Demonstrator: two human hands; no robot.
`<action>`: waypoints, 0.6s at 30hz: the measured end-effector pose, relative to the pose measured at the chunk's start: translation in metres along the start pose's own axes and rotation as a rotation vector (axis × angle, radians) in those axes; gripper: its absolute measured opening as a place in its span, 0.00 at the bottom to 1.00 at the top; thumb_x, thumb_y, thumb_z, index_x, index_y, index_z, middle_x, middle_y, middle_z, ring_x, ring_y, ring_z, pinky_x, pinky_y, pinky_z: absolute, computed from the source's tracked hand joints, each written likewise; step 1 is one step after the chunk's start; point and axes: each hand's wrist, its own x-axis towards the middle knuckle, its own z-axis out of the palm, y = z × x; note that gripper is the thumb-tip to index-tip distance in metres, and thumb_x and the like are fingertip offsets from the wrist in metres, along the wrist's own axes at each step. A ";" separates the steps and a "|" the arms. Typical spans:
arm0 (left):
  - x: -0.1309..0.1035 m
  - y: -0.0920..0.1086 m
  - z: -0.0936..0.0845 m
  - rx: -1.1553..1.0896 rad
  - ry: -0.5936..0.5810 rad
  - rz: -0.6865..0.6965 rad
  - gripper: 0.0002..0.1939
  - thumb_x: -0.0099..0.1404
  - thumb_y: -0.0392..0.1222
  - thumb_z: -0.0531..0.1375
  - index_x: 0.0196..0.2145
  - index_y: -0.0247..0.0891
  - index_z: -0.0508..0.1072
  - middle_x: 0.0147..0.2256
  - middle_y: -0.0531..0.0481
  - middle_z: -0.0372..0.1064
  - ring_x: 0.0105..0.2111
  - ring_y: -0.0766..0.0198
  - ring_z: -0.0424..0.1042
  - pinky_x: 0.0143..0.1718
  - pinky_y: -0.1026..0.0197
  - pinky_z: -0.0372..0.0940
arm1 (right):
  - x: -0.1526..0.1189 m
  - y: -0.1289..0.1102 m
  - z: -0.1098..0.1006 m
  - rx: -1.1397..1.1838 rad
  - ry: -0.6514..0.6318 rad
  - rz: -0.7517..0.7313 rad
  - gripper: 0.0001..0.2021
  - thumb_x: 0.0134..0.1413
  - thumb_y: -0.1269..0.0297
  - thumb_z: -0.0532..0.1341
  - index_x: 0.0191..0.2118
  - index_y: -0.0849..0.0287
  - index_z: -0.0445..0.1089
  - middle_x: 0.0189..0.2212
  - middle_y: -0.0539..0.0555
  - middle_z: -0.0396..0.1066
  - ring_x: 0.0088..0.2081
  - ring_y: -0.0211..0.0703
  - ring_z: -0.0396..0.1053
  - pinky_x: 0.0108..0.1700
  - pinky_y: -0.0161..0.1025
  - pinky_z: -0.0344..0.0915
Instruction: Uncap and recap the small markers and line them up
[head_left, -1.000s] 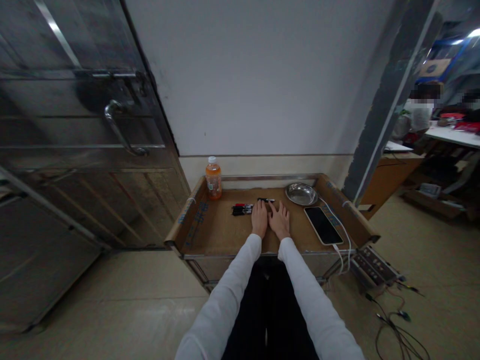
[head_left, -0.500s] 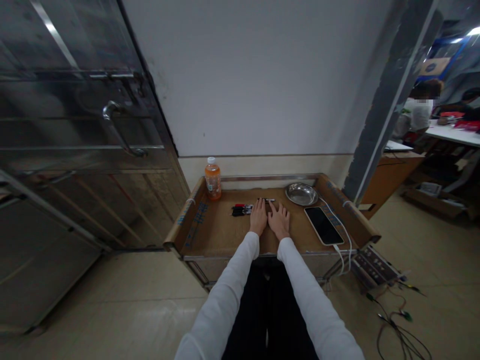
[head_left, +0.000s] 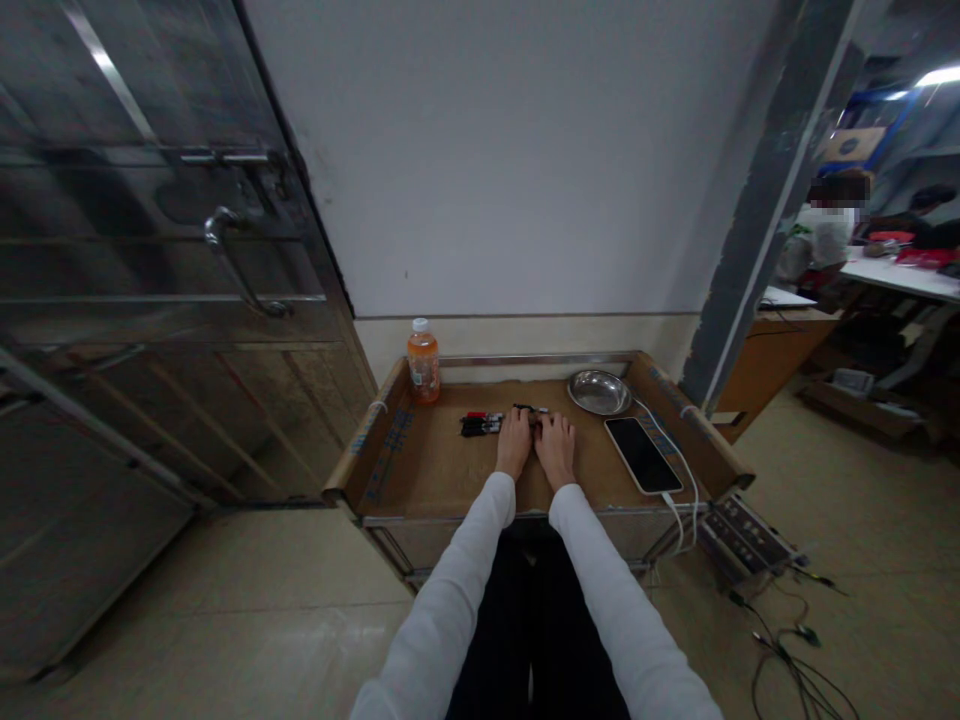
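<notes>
Several marker pens (head_left: 478, 426), black and one with red, lie side by side on the cardboard-lined cart top. Their right ends run under my left hand (head_left: 514, 440), whose fingers are bent down over them, closed. Close beside it, my right hand (head_left: 556, 445) has its fingers curled down in a closed grip at the pens' other end. The fingertips and what lies beneath them are mostly hidden. Just beyond the fingers a dark pen with a white end (head_left: 531, 408) shows, lying crosswise.
An orange drink bottle (head_left: 424, 362) stands at the back left corner. Toward the right are a shallow metal dish (head_left: 600, 392) and a phone (head_left: 643, 455) with a white cable (head_left: 691, 475). Raised cardboard sides edge the cart (head_left: 420, 480). Wires (head_left: 799, 660) lie on the floor.
My fingers, flatter and more stretched out before, are now bent down over the pens. Both hands stay near the same place. The view has shifted slightly.
</notes>
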 end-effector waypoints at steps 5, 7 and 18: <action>0.000 -0.001 0.001 -0.032 -0.007 -0.012 0.10 0.66 0.31 0.49 0.44 0.31 0.65 0.44 0.40 0.64 0.48 0.59 0.65 0.52 0.54 0.60 | -0.001 0.000 0.001 -0.038 0.012 0.007 0.12 0.61 0.70 0.49 0.43 0.61 0.68 0.42 0.60 0.67 0.44 0.48 0.61 0.45 0.42 0.53; -0.001 -0.001 0.001 -0.052 -0.019 0.009 0.09 0.66 0.30 0.48 0.43 0.32 0.65 0.43 0.41 0.64 0.47 0.59 0.65 0.52 0.53 0.60 | -0.002 0.000 0.001 -0.047 0.014 -0.006 0.12 0.60 0.71 0.49 0.44 0.62 0.68 0.42 0.61 0.67 0.44 0.48 0.61 0.45 0.42 0.53; -0.002 -0.002 -0.001 -0.126 -0.063 0.055 0.11 0.66 0.28 0.46 0.42 0.36 0.64 0.45 0.43 0.66 0.49 0.61 0.65 0.52 0.54 0.60 | 0.000 0.004 0.003 0.029 0.017 0.050 0.16 0.62 0.72 0.45 0.46 0.60 0.68 0.41 0.61 0.68 0.44 0.48 0.63 0.45 0.43 0.54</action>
